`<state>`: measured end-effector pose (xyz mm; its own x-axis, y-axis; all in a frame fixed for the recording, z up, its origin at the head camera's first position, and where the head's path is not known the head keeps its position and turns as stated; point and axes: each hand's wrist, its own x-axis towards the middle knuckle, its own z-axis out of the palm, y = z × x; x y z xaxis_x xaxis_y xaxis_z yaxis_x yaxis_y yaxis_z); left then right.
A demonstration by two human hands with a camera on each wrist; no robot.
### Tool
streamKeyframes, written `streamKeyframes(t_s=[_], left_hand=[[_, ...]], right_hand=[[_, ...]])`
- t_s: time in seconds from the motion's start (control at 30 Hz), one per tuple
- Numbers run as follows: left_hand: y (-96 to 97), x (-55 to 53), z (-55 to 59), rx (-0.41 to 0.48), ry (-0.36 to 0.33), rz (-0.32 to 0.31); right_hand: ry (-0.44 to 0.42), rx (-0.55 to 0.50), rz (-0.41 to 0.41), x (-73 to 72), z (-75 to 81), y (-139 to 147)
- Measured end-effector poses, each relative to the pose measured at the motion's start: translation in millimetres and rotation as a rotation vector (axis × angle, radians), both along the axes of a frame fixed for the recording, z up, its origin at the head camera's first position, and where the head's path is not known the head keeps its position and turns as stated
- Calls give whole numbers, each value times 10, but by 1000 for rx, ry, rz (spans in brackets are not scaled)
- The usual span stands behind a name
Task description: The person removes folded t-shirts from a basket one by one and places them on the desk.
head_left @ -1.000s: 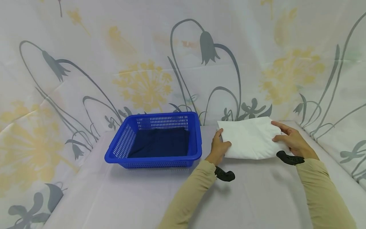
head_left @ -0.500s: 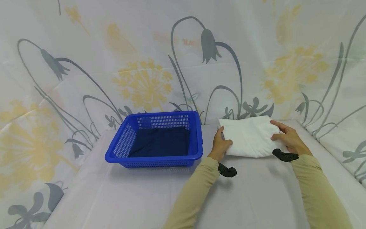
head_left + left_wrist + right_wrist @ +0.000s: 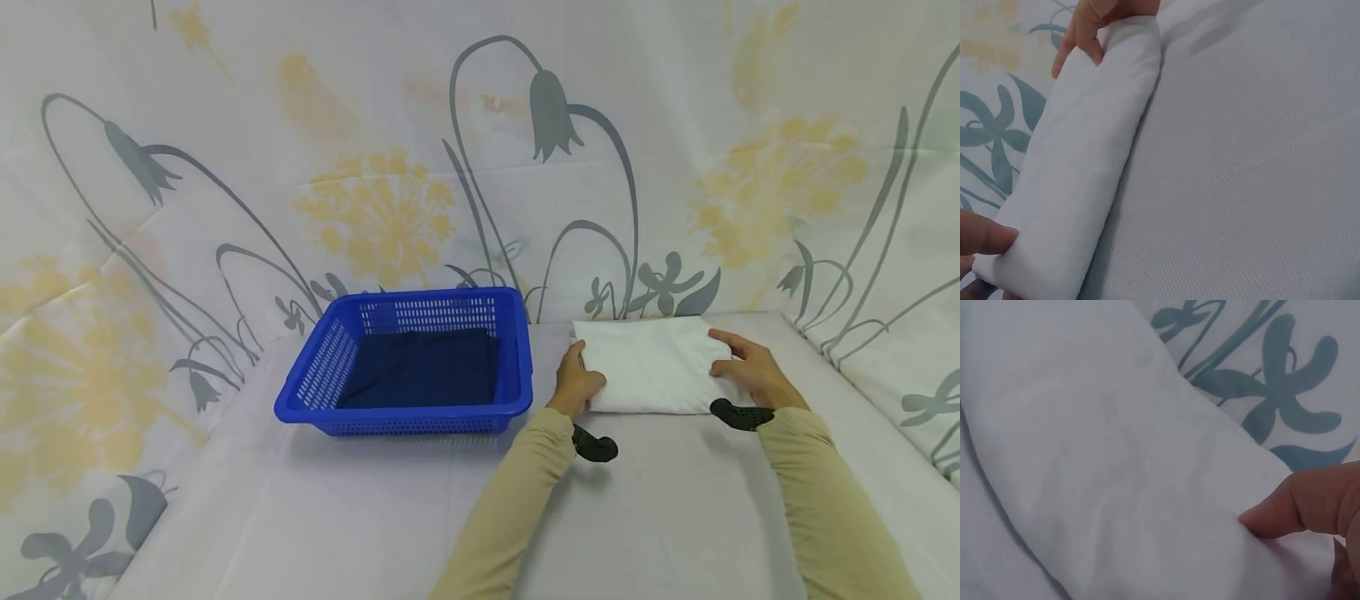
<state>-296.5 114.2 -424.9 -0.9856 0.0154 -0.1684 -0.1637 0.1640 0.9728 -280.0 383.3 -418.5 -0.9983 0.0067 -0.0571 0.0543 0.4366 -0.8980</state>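
A folded white cloth (image 3: 651,367) lies low over the right part of the table, its front edge close to or on the surface. My left hand (image 3: 576,382) grips its left end, thumb (image 3: 991,236) on top and fingers reaching under the edge. At the opposite end my right hand (image 3: 756,370) pinches the cloth, with the thumb (image 3: 1279,512) pressing its upper face and the other fingers mostly hidden beneath. In the left wrist view the cloth (image 3: 1079,150) appears as a thick, soft bundle between both hands.
A blue perforated plastic basket (image 3: 405,421) stands left of the hands, with folded dark navy cloth (image 3: 420,371) inside. A flower-printed sheet (image 3: 360,100) hangs behind and at both sides. Pale fabric covers the table (image 3: 360,517).
The white cloth has come down slightly and lies flatter, its far edge lower. Both hands keep hold of its ends; the right hand has shifted a little left. The basket stays put.
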Motion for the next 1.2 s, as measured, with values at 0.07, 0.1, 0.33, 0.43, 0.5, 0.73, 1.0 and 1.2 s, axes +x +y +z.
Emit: streamKeyframes(t_s=[0.07, 0.1, 0.33, 0.43, 0.5, 0.73, 1.0, 1.2], left_hand=[[-15, -1, -6, -19, 4, 3], [-22, -2, -9, -30, 7, 5], [-49, -9, -15, -105, 27, 33], [-58, 1, 2, -130, 35, 38], [-63, 13, 13, -150, 41, 45], [-71, 52, 47, -167, 61, 73], [-141, 100, 86, -213, 91, 23], [-246, 142, 97, -270, 180, -85]], right_hand=[[-14, 2, -4, 10, -13, 4], [-20, 0, -6, 14, -20, 5], [-66, -55, -56, 50, -41, -2], [-73, -56, -78, 72, -42, -16], [-59, -41, -96, 81, -48, -32], [42, 115, -168, 133, -43, -77], [68, 175, -167, 230, -21, -83], [79, 180, -139, 299, -11, -87]])
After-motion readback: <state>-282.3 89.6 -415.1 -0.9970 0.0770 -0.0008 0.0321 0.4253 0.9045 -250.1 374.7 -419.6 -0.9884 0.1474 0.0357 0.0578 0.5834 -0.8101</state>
